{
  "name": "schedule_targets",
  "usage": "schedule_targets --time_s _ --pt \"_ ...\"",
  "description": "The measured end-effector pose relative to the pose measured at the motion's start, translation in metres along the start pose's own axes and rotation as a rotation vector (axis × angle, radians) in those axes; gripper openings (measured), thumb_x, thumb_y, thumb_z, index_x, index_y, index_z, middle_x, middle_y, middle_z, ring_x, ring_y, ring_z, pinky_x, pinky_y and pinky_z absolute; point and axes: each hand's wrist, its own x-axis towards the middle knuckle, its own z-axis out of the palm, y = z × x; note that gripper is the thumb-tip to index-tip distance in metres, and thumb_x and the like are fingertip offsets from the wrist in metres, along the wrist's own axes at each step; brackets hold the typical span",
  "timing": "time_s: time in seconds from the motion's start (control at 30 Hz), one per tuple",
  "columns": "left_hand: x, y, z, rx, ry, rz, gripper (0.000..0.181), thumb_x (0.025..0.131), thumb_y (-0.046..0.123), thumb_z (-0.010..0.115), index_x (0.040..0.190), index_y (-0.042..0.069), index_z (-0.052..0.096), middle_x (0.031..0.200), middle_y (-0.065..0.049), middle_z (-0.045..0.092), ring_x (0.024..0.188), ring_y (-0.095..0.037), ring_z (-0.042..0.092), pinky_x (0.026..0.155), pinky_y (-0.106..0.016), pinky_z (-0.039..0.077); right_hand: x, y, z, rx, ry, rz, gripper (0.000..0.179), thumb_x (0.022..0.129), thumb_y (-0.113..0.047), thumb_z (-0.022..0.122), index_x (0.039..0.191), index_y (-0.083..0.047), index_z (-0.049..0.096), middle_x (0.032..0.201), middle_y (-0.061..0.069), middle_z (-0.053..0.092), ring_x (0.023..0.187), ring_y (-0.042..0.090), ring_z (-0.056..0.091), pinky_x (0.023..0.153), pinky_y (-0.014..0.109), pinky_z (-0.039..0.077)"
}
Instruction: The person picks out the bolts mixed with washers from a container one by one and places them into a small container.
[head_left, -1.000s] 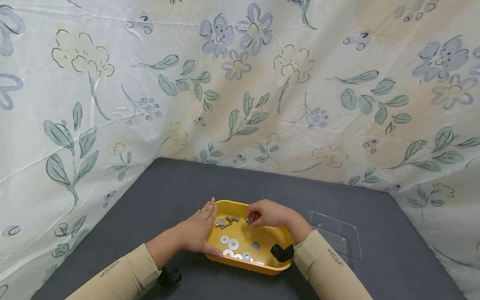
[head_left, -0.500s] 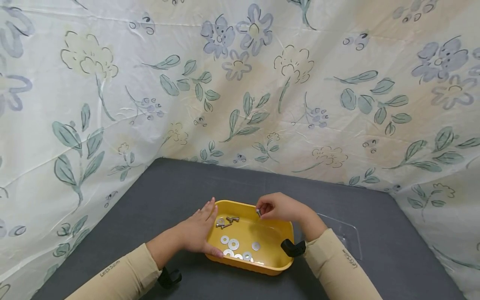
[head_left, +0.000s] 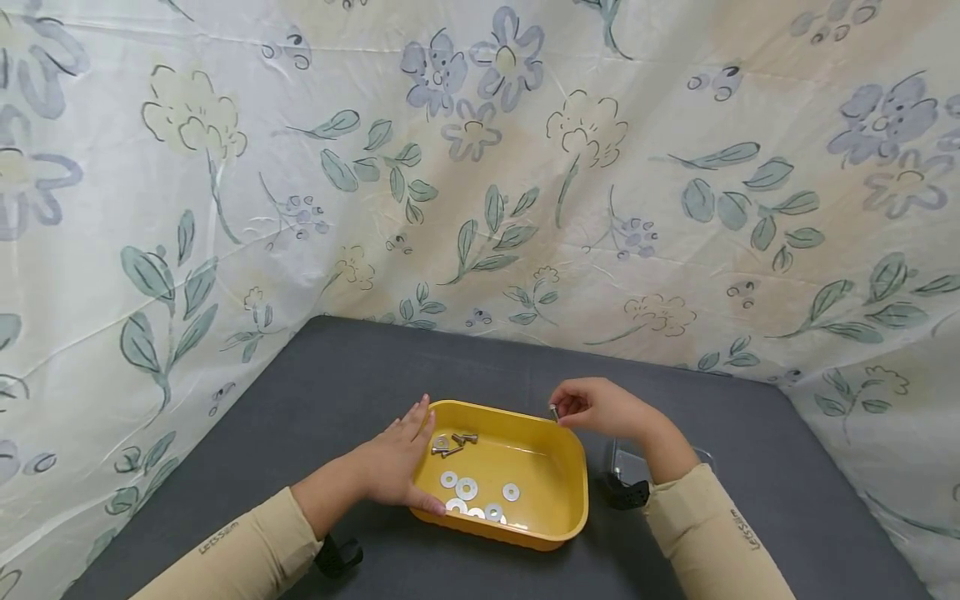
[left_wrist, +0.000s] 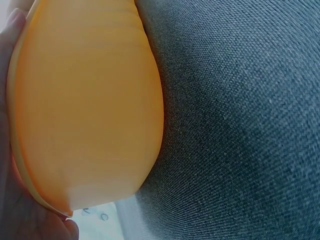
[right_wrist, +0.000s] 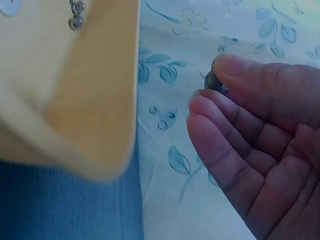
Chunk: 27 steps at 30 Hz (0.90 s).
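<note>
A yellow tray (head_left: 551, 475) sits on the dark tabletop in the head view, with several flat washers (head_left: 467, 488) and a small cluster of bolts (head_left: 459, 440) inside. My left hand (head_left: 393, 467) rests on its left end, fingers fairly straight and spread, thumb on the near rim. From the left wrist, the tray's outer wall (left_wrist: 90, 105) fills much of the view. Above the tray's far right corner, my right hand (head_left: 600, 407) pinches a metal bolt (head_left: 554, 412). The right wrist view shows that bolt (right_wrist: 215, 82) between thumb and fingers, apart from the tray.
A clear plastic container (head_left: 626, 458) lies to the tray's right, partly hidden by my right wrist. Dark cloth (head_left: 390, 358) covers the table. A floral curtain (head_left: 480, 208) rises behind and at both sides.
My right hand has moved right and slightly away, carrying the bolt from over the tray's middle to its far right rim. The left hand and tray have not moved.
</note>
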Motion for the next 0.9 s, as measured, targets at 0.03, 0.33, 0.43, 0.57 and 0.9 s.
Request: schedule_targets --time_s 0.03,0.33,0.43,0.57,0.9 --pt "0.001 0.0 0.0 0.0 0.0 -0.001 0.132 0.055 0.09 0.041 0.146 0.002 0.006 0.151 -0.013 -0.014 0.139 -0.025 -0.004 0.11 -0.045 0.016 -0.002 0.003 -0.002 -0.003 0.006 -0.002 0.015 0.083 -0.014 0.068 0.097 -0.013 0.062 0.083 -0.001 0.058 0.075 0.017 0.055 0.067 0.026 0.05" --pt "0.004 0.003 0.0 -0.009 0.008 -0.004 0.13 0.056 0.089 0.043 0.146 0.002 0.006 0.151 -0.013 -0.013 0.139 -0.026 -0.003 0.109 -0.045 0.017 -0.015 0.026 -0.02 0.024 0.041 -0.005 0.024 0.082 -0.023 0.07 0.099 -0.009 0.061 0.085 0.001 0.057 0.078 0.019 0.054 0.068 0.026 0.05" --pt "0.004 0.003 -0.001 -0.009 0.01 -0.003 0.13 0.057 0.088 0.044 0.146 0.002 0.006 0.151 -0.014 -0.013 0.139 -0.026 -0.003 0.109 -0.045 0.017 -0.021 0.03 -0.023 0.04 0.05 0.02 0.024 0.081 -0.025 0.07 0.099 -0.011 0.061 0.086 0.001 0.058 0.078 0.02 0.055 0.068 0.026 0.051" --pt "0.005 0.004 -0.001 -0.008 0.01 -0.007 0.13 0.056 0.089 0.044 0.146 0.002 0.007 0.152 -0.013 -0.012 0.139 -0.025 -0.003 0.11 -0.044 0.017 -0.028 0.037 -0.027 0.045 0.067 0.028 0.023 0.081 -0.024 0.069 0.099 -0.012 0.061 0.086 0.002 0.058 0.078 0.02 0.054 0.067 0.027 0.051" --pt "0.005 0.004 -0.002 -0.016 0.011 -0.008 0.129 0.057 0.087 0.047 0.146 0.002 0.007 0.152 -0.013 -0.01 0.14 -0.025 -0.002 0.11 -0.045 0.016 -0.048 0.059 -0.038 0.043 0.1 0.093 0.021 0.083 -0.017 0.067 0.101 -0.008 0.061 0.086 0.004 0.058 0.079 0.021 0.055 0.067 0.029 0.05"
